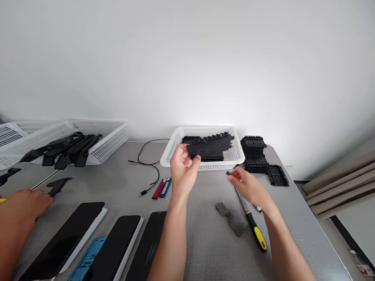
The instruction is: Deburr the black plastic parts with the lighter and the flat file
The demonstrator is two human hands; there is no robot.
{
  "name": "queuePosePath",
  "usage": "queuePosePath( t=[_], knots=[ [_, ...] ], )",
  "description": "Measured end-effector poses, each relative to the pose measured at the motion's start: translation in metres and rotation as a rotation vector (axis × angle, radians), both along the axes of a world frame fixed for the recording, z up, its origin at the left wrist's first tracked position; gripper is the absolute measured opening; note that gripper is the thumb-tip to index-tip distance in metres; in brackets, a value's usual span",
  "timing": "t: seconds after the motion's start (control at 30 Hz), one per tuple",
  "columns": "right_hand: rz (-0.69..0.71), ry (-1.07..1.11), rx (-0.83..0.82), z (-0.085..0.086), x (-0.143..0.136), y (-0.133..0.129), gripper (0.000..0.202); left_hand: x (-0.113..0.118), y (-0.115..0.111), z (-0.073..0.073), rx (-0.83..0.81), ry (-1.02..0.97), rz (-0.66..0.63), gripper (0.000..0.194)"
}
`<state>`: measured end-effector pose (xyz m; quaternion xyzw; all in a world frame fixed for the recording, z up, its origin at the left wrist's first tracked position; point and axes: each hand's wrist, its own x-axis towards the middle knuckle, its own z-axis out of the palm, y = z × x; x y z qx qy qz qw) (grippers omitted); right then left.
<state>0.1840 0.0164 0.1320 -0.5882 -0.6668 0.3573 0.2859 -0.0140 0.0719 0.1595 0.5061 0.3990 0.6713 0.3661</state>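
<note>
My left hand (185, 166) is closed on the left end of a black plastic part (209, 147), held up over a white basket (202, 167). The part's upper edge is jagged. More black parts lie inside the basket, partly hidden. To the right, my right hand (244, 182) pinches a small dark object (228, 173), too small to name, just off the basket's front right corner. Below my right hand, a file with a black and yellow handle (258, 234) rests beside a crumpled grey cloth (234, 220).
Black ridged parts (254, 154) are stacked right of the basket. A cable (158, 171), two lighters (161, 188) and several phones (117, 246) lie leftward. Another person's hand (29, 205) holds a black part near a basket (109, 146) of long black pieces.
</note>
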Motion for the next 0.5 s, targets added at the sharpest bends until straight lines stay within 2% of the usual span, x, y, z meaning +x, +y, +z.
queuePosePath(
  t=[0.13,0.2,0.27,0.37,0.5],
  knots=[
    [-0.022,-0.459,0.029,-0.056,-0.035,0.0,0.01,0.0,-0.002,-0.001,0.067,0.017,0.112,0.022],
    [-0.023,-0.591,-0.004,-0.084,-0.045,0.002,0.01,0.001,-0.003,-0.001,0.105,0.036,0.119,0.019],
    [-0.031,-0.665,-0.02,-0.104,-0.049,0.006,0.012,0.001,-0.005,0.0,0.175,0.055,0.108,0.019],
    [-0.037,-0.699,-0.009,-0.113,-0.049,0.016,0.018,0.001,-0.006,0.001,0.295,0.071,0.085,0.023],
    [-0.038,-0.726,0.02,-0.101,-0.038,0.008,0.022,0.002,-0.007,0.003,0.368,0.092,0.083,0.027]
  ],
)
